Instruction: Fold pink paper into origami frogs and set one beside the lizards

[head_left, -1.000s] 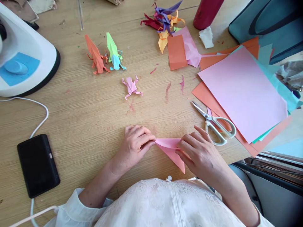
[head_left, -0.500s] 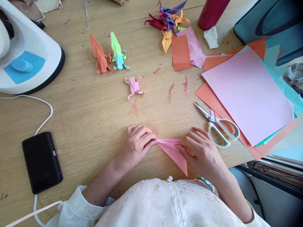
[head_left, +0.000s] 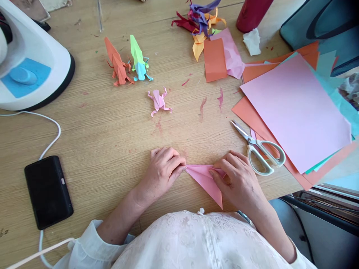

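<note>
A folded sheet of pink paper (head_left: 206,182) lies between my hands near the table's front edge, its lower corner pointing toward me. My left hand (head_left: 164,168) pinches its left tip between thumb and fingers. At the right end, my right hand (head_left: 235,177) grips the upper edge, thumb below and fingers above, hiding that part of the fold. Just right of that hand lie scissors (head_left: 254,144) with white handles. Farther off on the table sits a small pink origami frog (head_left: 158,101).
Orange (head_left: 119,67) and green-blue origami figures (head_left: 138,61) stand behind the frog. Coloured paper sheets (head_left: 297,108) are stacked at right. More folded figures (head_left: 200,20) and a red bottle (head_left: 254,15) are at the back. A black phone-like device (head_left: 49,192) with a cable lies left.
Both hands keep their hold on the pink paper, almost unmoved. The view has shifted very slightly.
</note>
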Action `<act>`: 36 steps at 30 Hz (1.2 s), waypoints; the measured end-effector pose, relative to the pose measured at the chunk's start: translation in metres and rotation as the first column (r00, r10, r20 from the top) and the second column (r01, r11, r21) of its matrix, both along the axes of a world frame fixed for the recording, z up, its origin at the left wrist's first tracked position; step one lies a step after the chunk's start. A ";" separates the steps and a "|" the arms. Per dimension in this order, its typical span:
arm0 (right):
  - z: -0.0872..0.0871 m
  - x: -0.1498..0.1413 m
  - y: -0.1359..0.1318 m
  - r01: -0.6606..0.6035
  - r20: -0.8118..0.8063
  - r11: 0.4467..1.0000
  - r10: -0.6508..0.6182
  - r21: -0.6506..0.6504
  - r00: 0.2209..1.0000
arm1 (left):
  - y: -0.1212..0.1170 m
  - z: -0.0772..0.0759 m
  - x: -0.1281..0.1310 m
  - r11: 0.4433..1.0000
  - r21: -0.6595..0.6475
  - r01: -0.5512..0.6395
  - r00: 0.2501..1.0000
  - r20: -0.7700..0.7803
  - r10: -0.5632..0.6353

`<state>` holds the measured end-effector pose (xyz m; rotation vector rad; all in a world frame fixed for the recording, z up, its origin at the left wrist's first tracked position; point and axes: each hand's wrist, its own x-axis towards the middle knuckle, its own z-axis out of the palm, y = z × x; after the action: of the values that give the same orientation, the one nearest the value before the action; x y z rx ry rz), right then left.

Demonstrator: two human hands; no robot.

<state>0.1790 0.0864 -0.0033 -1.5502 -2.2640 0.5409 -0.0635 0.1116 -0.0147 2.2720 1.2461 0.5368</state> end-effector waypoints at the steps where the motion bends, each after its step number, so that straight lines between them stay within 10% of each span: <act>1: -0.001 0.000 0.000 0.003 -0.001 1.000 -0.003 0.005 1.000 | 0.000 0.000 0.000 1.000 0.003 0.000 1.000 -0.008 0.000; 36: -0.005 -0.008 -0.003 0.083 0.056 0.996 -0.084 0.028 0.995 | -0.006 0.003 0.017 0.990 0.043 -0.137 0.975 -0.172 0.142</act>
<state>0.1714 0.0836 -0.0084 -1.6593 -2.2264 0.4493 -0.0465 0.1060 -0.0120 2.3097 1.5016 0.4160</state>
